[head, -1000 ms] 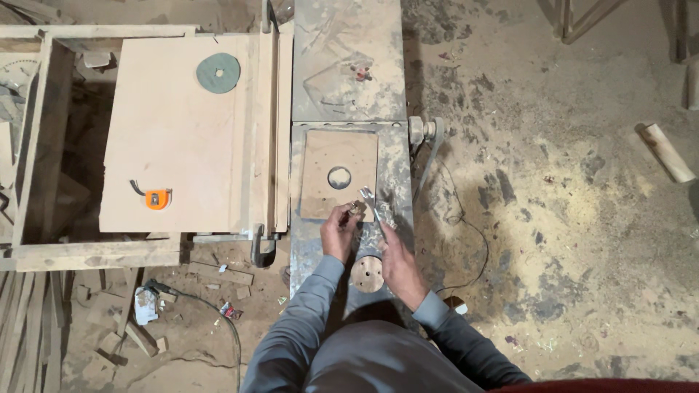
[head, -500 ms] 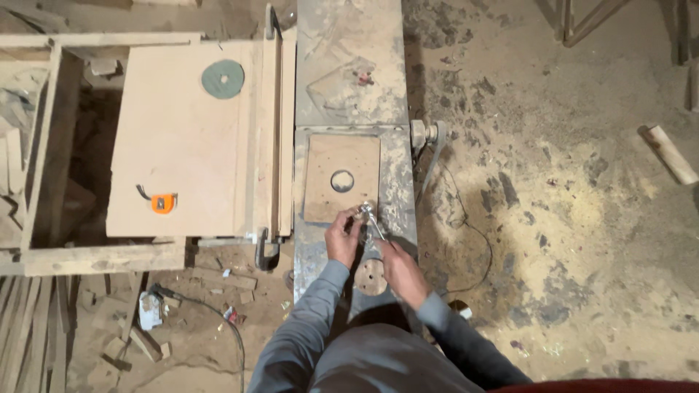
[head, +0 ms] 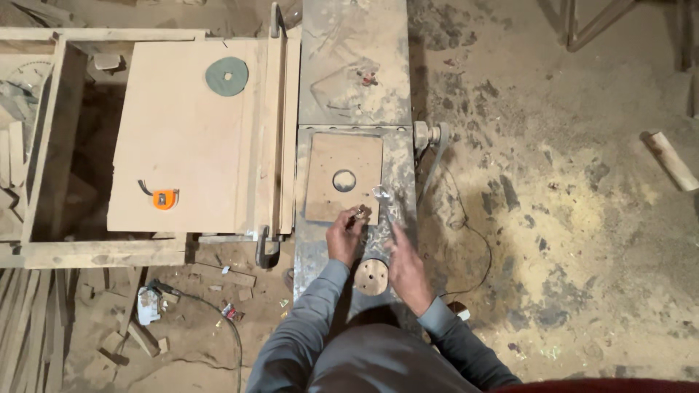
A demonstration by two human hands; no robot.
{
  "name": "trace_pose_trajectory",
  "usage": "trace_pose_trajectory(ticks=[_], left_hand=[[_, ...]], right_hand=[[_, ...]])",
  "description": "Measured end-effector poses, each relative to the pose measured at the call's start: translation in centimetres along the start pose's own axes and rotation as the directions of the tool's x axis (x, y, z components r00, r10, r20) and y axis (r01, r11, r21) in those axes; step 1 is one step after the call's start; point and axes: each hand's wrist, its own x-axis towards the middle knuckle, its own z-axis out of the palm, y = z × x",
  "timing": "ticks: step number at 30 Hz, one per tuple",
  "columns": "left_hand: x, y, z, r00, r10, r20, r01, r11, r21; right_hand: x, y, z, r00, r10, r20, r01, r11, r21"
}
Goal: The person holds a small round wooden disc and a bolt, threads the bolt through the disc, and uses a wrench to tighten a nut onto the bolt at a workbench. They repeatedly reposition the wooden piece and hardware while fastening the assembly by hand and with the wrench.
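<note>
Seated at a dusty metal machine table (head: 354, 80), a worker pinches a small dark fitting (head: 358, 214) in the left hand (head: 342, 236), while the right hand (head: 405, 266) lies open and empty beside a round wooden disc (head: 371, 277). The fitting sits at the near edge of a square board (head: 342, 177) with a round hole (head: 344, 180), apparently being set there. The hole lies just beyond, with clear room on the table's far end.

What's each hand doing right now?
Left hand: closed on a small dark part.
Right hand: fingers extended, on the metal table; grip cannot be told.
</note>
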Motion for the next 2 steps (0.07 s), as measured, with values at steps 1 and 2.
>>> trace_pose_trajectory(ticks=[1,2], left_hand=[[0.1,-0.04,-0.14,1.0,0.0,0.015,0.0,1.0,0.0],[0.2,-0.02,-0.26,1.0,0.0,0.026,0.0,1.0,-0.001]], right_hand=[[-0.22,-0.04,0.19,0.999,0.051,-0.016,-0.05,0.998,0.031],[-0.3,-0.02,0.27,0.995,0.099,-0.028,-0.097,0.993,0.061]])
